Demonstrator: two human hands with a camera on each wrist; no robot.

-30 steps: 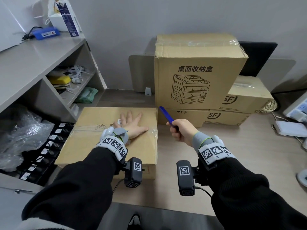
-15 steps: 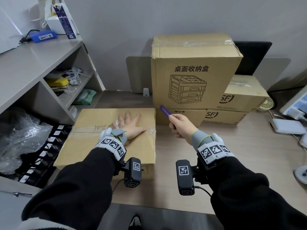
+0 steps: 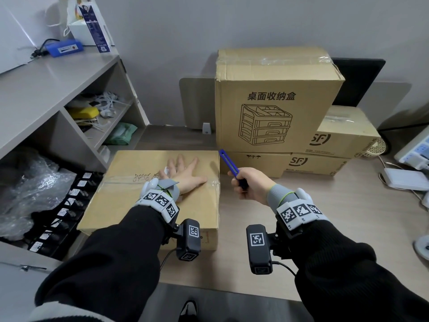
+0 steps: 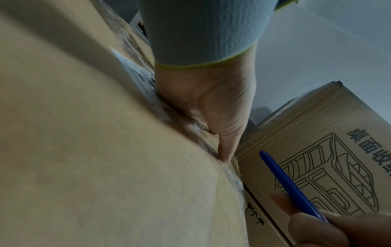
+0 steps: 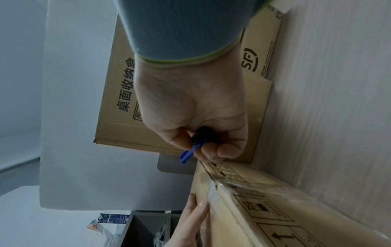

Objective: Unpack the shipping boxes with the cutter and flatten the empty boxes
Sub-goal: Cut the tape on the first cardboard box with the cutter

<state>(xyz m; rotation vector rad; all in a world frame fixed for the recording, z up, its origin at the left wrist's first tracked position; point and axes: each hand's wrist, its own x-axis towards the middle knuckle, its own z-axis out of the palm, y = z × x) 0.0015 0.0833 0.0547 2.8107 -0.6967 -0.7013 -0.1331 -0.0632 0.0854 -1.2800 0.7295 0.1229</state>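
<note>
A flat taped cardboard box (image 3: 130, 182) lies on the desk in front of me. My left hand (image 3: 185, 170) rests flat on its top with fingers spread, thumb along the tape seam (image 4: 224, 150). Just right of the box, my right hand (image 3: 250, 184) grips a blue cutter (image 3: 228, 162), its tip pointing up and away toward the stacked boxes. In the right wrist view the fingers curl round the cutter (image 5: 190, 150) above the box's corner (image 5: 213, 183). No blade is visible.
A tall box with a drawer drawing (image 3: 274, 101) stands on flat SF boxes (image 3: 313, 162) behind, another SF box (image 3: 343, 135) to the right. Shelves (image 3: 69, 89) and a drawer of bubble wrap (image 3: 30, 189) are left. Cables and a white device (image 3: 406, 180) lie at the right.
My right hand with the cutter has shifted slightly left and lower, closer to the flat box's right edge. The left hand stays pressed on the box top.
</note>
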